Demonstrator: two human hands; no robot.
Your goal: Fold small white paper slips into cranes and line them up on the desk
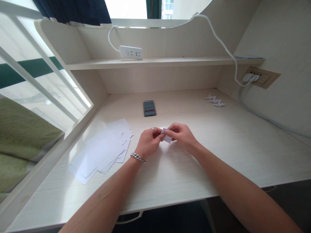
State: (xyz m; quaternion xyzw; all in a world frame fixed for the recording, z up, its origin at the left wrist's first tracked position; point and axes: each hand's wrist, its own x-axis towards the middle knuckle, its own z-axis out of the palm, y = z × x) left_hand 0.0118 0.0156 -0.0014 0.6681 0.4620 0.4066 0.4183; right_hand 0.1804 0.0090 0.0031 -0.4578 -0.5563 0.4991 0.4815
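A small folded piece of white paper [167, 138] is pinched between both hands, just above the middle of the desk. My left hand [150, 141], with a ring and a chain bracelet at the wrist, grips its left edge between thumb and fingers. On the paper's right side, my right hand [182, 135] is closed with the thumb pressed on top. The fingers partly cover the paper, so its exact folds are hard to make out. Several small folded paper cranes [215, 100] stand in a row at the back right of the desk.
Loose white paper sheets [102, 149] lie overlapping on the left of the desk [243, 142]. A dark, blurred rectangular object [149, 108] lies behind my hands. On the shelf [165, 61] rests a white power strip [131, 52]; its cable [222, 43] runs down to a wall socket [263, 77].
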